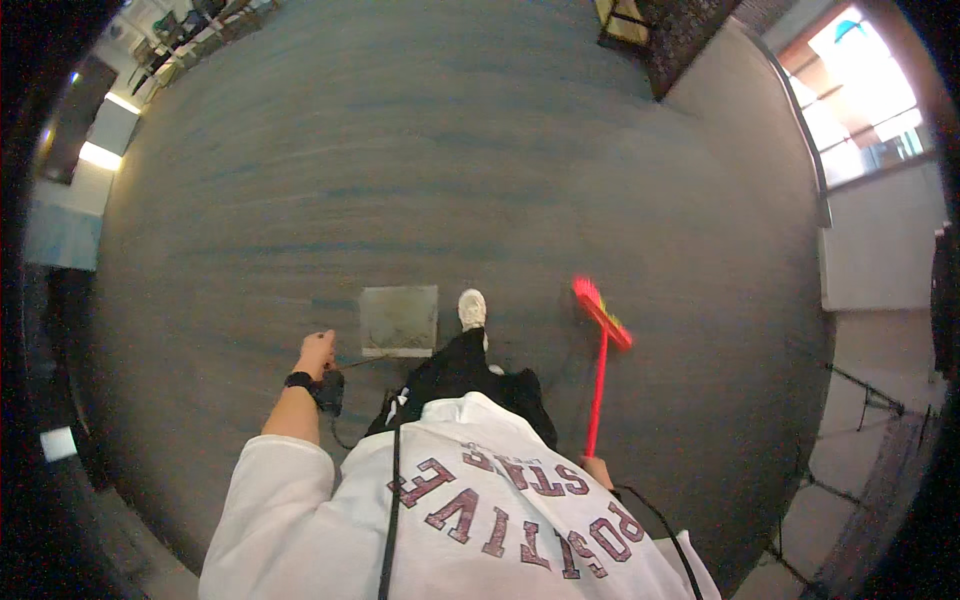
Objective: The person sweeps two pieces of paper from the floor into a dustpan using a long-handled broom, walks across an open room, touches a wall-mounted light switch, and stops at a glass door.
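Observation:
My right hand (598, 472), low at my right side and partly hidden by my shirt, grips the red handle of a broom (598, 390). The broom's red head (602, 311), with red and some yellow-green bristles, is slightly blurred and angled out ahead of me. My left hand (319, 351) is curled in front of my left side. A thin rod runs from it to a flat, square, grey pan (399, 319) that looks like a dustpan, with a paler strip along its near edge. The pan's inside looks smudged. A black strapped device (330, 394) sits at my left wrist.
Grey floor (450, 165) with streaks spreads ahead. My white shoe (472, 309) is between pan and broom. A dark panelled piece of furniture (675, 45) stands far right, near a bright window (855, 97). Black metal frames (862, 390) line the right side. Cluttered items (187, 37) are far left.

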A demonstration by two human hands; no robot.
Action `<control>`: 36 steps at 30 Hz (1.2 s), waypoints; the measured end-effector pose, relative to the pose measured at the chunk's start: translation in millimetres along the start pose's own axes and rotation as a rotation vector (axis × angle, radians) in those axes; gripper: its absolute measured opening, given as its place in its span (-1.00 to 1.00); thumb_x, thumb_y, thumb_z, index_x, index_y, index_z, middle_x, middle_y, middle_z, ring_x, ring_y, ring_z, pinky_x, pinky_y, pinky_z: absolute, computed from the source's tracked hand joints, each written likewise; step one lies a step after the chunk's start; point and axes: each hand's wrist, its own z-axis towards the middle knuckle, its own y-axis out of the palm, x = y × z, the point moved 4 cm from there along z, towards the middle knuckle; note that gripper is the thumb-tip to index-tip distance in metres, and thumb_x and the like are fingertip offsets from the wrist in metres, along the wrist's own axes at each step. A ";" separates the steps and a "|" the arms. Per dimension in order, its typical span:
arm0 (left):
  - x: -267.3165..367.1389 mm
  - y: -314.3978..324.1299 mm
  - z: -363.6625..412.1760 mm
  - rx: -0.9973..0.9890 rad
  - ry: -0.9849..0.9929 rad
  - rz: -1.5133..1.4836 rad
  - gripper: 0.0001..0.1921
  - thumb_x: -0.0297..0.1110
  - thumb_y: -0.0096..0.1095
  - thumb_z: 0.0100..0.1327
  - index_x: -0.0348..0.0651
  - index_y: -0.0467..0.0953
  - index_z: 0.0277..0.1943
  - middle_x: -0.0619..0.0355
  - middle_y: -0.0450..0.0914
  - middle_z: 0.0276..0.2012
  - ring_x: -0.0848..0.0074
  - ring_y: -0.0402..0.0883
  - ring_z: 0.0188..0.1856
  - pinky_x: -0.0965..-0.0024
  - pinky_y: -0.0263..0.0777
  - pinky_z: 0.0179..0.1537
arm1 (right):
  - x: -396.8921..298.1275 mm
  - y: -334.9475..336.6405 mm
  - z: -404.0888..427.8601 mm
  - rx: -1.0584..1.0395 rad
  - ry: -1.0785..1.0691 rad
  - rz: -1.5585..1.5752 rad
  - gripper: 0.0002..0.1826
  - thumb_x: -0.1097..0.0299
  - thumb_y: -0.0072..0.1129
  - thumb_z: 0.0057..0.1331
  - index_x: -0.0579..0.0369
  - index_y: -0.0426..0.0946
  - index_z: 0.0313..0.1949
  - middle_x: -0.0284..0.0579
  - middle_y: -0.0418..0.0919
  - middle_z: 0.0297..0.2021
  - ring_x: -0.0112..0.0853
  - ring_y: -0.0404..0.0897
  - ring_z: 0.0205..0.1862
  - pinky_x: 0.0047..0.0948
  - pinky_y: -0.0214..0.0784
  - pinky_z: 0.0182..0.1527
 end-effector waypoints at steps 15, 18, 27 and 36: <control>137.7 -96.5 89.8 -0.119 0.040 0.282 -0.59 -0.06 -0.01 0.11 -0.36 0.38 -0.42 0.05 0.34 -0.70 0.35 0.32 -0.68 0.28 0.18 -0.64 | -241.0 107.2 74.1 0.047 0.160 0.015 -0.80 0.33 -0.04 0.04 0.16 0.34 -0.66 -0.18 0.35 -0.77 -0.37 0.36 -0.73 -0.39 0.16 -0.68; 157.5 -83.6 95.2 -0.087 0.033 0.228 -0.58 -0.05 0.01 0.09 -0.37 0.38 -0.37 0.10 0.28 -0.72 0.38 0.28 -0.69 0.31 0.16 -0.65 | -263.4 100.0 79.9 0.053 0.158 0.047 -0.80 0.33 -0.05 0.04 0.16 0.35 -0.66 -0.18 0.35 -0.76 -0.37 0.36 -0.72 -0.40 0.16 -0.67; 208.8 -45.2 138.5 -0.006 0.025 0.043 -0.65 -0.09 -0.02 0.04 -0.29 0.36 -0.48 0.12 0.27 -0.74 0.41 0.22 -0.76 0.38 0.12 -0.70 | -263.3 60.6 110.5 0.109 0.171 0.072 -0.78 0.32 -0.07 0.04 0.18 0.36 -0.65 -0.17 0.36 -0.76 -0.38 0.38 -0.69 -0.40 0.16 -0.66; 288.6 -7.9 149.9 0.115 -0.013 -0.224 -0.54 -0.01 -0.39 0.23 -0.14 0.25 -0.63 0.21 0.14 -0.81 0.50 0.08 -0.81 0.38 0.04 -0.72 | -375.2 -8.5 161.0 0.005 -0.273 -0.282 -0.78 0.32 -0.10 0.05 0.20 0.40 -0.62 -0.14 0.38 -0.75 -0.34 0.39 -0.69 -0.37 0.18 -0.67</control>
